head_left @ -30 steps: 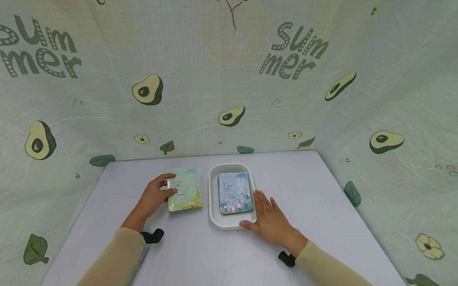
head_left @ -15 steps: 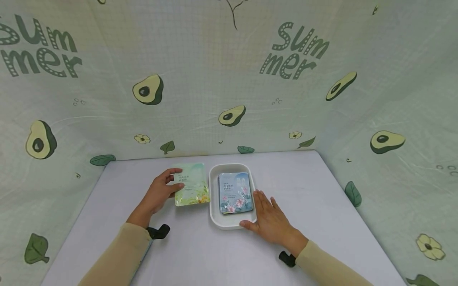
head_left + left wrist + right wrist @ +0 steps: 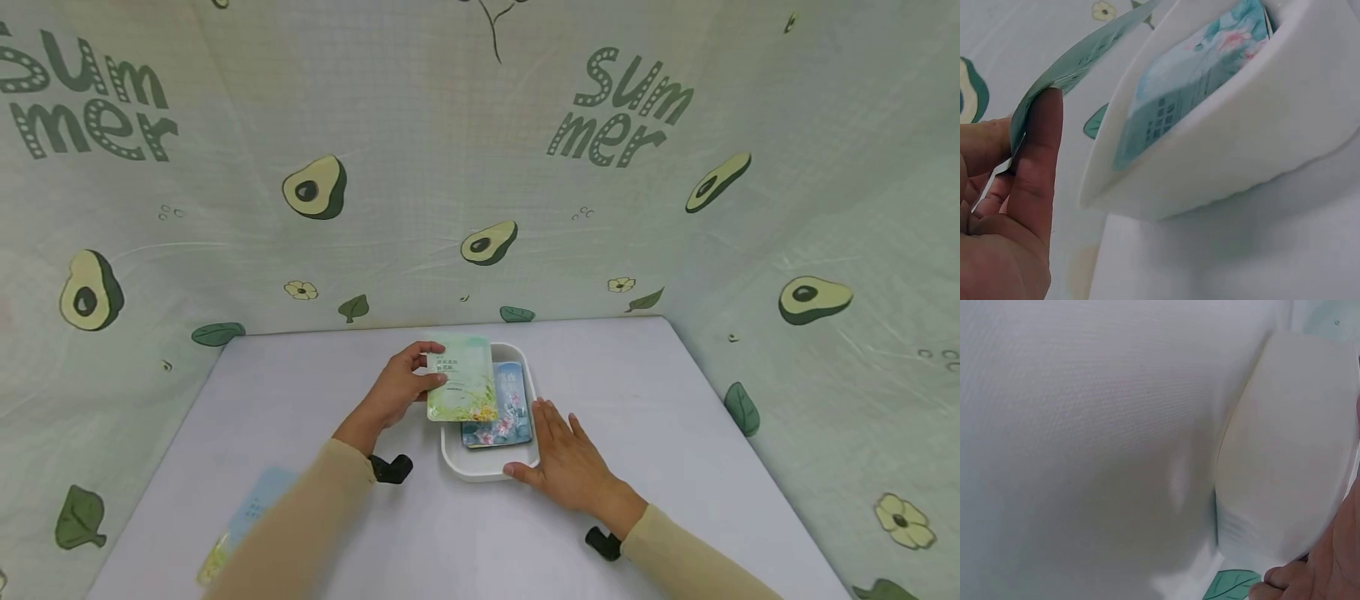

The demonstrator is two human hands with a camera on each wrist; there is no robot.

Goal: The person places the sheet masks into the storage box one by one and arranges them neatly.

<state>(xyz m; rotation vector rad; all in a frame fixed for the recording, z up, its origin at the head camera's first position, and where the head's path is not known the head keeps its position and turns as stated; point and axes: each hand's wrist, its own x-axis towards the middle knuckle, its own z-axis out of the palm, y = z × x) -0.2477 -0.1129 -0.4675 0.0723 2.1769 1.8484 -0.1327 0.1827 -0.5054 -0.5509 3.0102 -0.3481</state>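
A flat pale-green sachet (image 3: 462, 383) with yellow flowers is pinched at its left edge between the thumb and fingers of my left hand (image 3: 396, 390). It is over the left part of a white tray (image 3: 480, 469), hiding some of it. Inside the tray lies a blue sachet (image 3: 513, 408) with pink flowers, partly covered from above. In the left wrist view, the green sachet (image 3: 1079, 56) bends slightly and is apart from the tray wall (image 3: 1241, 144). My right hand (image 3: 566, 467) rests against the tray's right side, fingers straight and thumb at its front right corner.
Another blue-and-yellow sachet (image 3: 251, 512) lies on the white table (image 3: 645, 383) at the front left, partly behind the left sleeve (image 3: 300, 533). A cloth wall (image 3: 405, 167) with avocado prints rises behind the table and on both sides.
My left hand has carried the green sachet rightward from beside the tray to over it. The sachet at the front left has come into fuller view. My right hand and the tray have stayed put.
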